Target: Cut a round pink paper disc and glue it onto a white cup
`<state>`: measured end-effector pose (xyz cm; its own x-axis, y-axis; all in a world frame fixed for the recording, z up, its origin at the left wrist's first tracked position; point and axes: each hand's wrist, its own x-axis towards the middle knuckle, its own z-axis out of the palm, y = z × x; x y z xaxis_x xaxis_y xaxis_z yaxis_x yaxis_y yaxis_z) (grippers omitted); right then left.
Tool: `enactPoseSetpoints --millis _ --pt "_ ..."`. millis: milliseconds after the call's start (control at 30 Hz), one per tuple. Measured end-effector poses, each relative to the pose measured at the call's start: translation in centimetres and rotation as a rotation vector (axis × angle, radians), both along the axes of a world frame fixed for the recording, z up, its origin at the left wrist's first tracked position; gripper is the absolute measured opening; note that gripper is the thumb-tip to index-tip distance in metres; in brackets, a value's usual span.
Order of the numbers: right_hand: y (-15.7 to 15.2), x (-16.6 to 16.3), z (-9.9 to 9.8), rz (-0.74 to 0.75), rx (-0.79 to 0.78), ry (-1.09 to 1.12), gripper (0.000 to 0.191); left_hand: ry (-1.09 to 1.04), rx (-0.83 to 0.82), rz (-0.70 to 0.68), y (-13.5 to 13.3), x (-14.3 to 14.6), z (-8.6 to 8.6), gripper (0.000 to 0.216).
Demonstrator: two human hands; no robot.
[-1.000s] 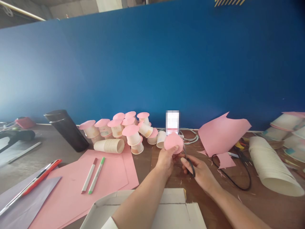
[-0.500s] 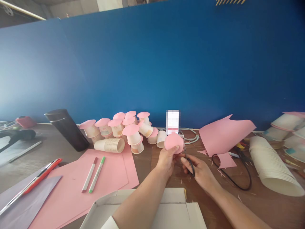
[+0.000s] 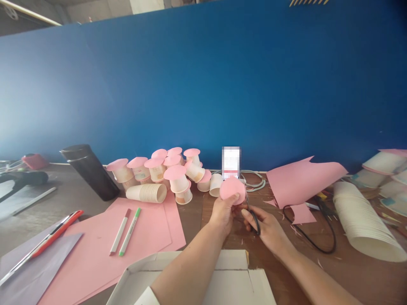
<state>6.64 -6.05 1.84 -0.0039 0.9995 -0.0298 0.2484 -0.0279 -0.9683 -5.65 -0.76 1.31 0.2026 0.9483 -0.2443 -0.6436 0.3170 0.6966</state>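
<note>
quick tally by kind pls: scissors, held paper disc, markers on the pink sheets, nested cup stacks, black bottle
Scissors, in the right hand: 1
Pink paper disc, in the left hand: 1
Markers: 2
Nested cup stacks: 2
Black bottle: 1
Total: 7

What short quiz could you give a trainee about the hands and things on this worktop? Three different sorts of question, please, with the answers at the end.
1. True or false: the left hand holds a round pink paper disc.
2. What does the right hand grip? A) a white paper cup; B) a black cylindrical bottle; C) black-handled metal scissors.
3. Fill in: the slim white marker with green ends lies on a large flat sheet of ____ paper.

Key: 1. True. 2. C. 3. Pink.
</note>
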Motion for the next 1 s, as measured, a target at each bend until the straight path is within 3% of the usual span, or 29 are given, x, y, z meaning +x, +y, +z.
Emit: enactPoseSetpoints --millis 1000 --pt "0.06 -0.08 -0.21 -0.008 0.004 0.008 0.050 -0.010 -0.005 -0.001 0.12 0.03 -0.20 0.038"
